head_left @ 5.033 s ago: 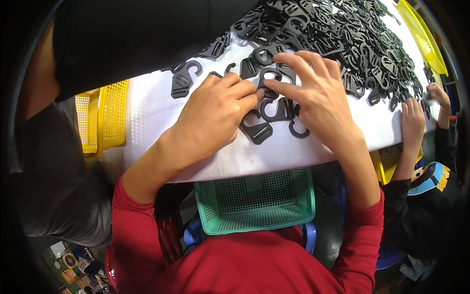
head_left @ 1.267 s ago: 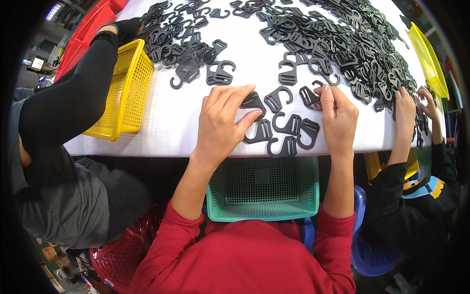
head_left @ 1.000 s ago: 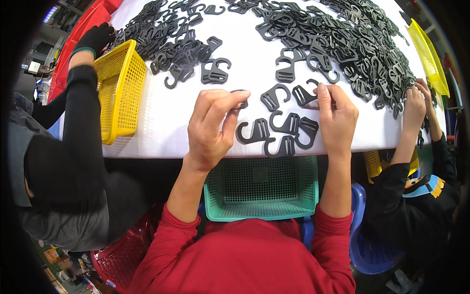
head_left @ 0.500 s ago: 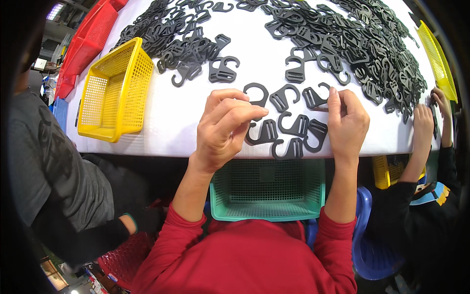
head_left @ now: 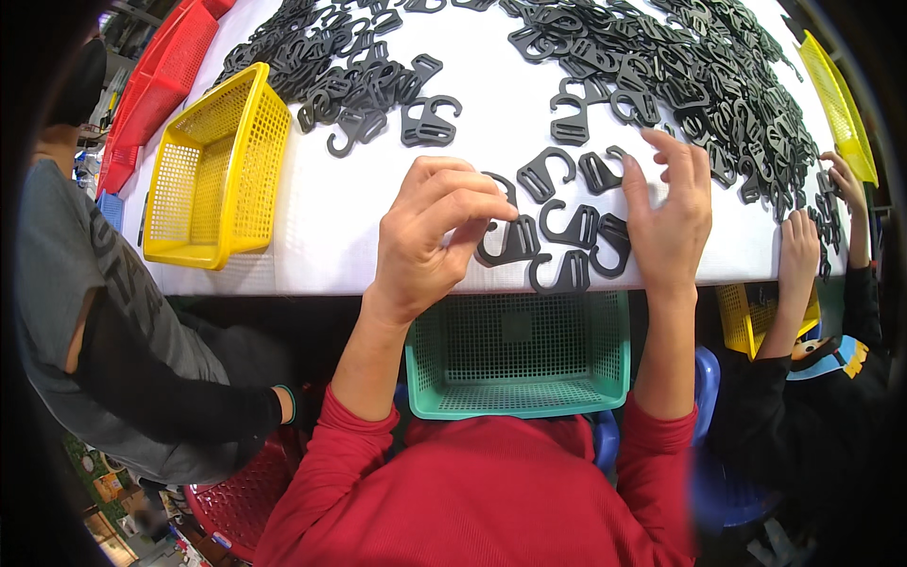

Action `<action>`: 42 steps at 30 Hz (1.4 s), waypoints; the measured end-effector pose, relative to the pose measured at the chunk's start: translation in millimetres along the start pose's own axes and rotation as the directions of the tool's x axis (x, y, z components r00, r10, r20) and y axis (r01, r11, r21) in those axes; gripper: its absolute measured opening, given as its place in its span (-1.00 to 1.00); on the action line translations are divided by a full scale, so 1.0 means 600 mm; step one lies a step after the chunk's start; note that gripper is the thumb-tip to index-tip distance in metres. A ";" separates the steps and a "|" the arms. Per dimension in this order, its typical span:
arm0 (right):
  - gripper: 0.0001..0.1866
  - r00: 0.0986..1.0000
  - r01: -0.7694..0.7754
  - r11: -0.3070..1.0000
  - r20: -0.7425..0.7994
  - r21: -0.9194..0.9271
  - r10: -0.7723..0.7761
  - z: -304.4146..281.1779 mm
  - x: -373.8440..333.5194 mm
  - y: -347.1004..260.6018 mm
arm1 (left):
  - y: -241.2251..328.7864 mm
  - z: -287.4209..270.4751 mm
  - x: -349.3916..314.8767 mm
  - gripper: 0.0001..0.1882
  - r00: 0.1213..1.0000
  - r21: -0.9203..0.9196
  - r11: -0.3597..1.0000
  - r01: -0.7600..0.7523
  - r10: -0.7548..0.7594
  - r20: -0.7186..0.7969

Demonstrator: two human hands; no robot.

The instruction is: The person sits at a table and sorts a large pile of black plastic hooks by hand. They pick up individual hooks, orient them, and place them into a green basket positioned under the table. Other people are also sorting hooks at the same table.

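So, small loose group of black hooks [head_left: 539, 180] lies on the near part of the white table [head_left: 359, 208], between the hands. Right hand [head_left: 669, 213] is spread, nothing gripped, thumb right by the group's far-right hook [head_left: 595, 175]. Left hand [head_left: 425, 236] is curled at the group's left; can't tell if it's pinching one. I'd pick by the slotted plate, singly, and watch the nearest hook [head_left: 570, 272] at the table edge.
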State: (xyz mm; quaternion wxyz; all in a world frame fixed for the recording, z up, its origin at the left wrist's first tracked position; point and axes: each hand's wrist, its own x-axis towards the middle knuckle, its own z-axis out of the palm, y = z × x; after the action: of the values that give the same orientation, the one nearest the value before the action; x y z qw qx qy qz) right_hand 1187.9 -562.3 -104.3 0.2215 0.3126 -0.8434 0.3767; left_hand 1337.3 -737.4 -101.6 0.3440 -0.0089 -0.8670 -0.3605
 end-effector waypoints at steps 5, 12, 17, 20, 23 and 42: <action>-0.73 0.895 0.250 0.953 0.335 0.169 -0.295 0.007 0.013 -0.028 | 0.000 -0.006 -0.007 -0.66 0.999 0.015 1.000 0.000 0.000 -0.051; -0.74 0.772 0.370 0.923 0.516 0.108 -0.370 0.011 0.052 -0.029 | 0.004 -0.003 -0.002 -0.61 0.977 0.126 0.971 0.201 -0.190 -0.098; -0.89 0.866 -0.140 0.909 0.493 0.393 -0.080 -0.020 0.053 -0.067 | 0.026 -0.005 0.000 -0.71 0.942 -0.100 0.954 0.283 -0.296 -0.160; -0.92 0.689 -0.609 0.613 0.718 0.503 0.096 -0.042 0.032 -0.078 | 0.052 0.000 -0.005 -0.69 0.852 -0.490 0.728 0.480 -0.519 0.064; -0.89 0.731 -0.625 0.512 0.671 0.589 0.122 -0.044 0.005 -0.084 | 0.073 -0.010 0.003 -0.70 0.738 -0.620 0.447 0.645 -0.575 0.353; -0.88 0.668 -0.744 0.256 0.681 0.617 0.300 -0.051 -0.058 -0.146 | 0.128 0.032 -0.050 -0.87 0.781 -0.593 0.563 0.576 -0.593 0.196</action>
State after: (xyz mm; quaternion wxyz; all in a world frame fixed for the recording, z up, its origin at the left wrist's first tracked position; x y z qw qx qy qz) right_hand 1277.6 -571.9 -63.3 -0.3035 0.1434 -0.6081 0.7194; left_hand 1369.5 -661.4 -81.7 0.1932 0.1696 -0.6457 -0.7190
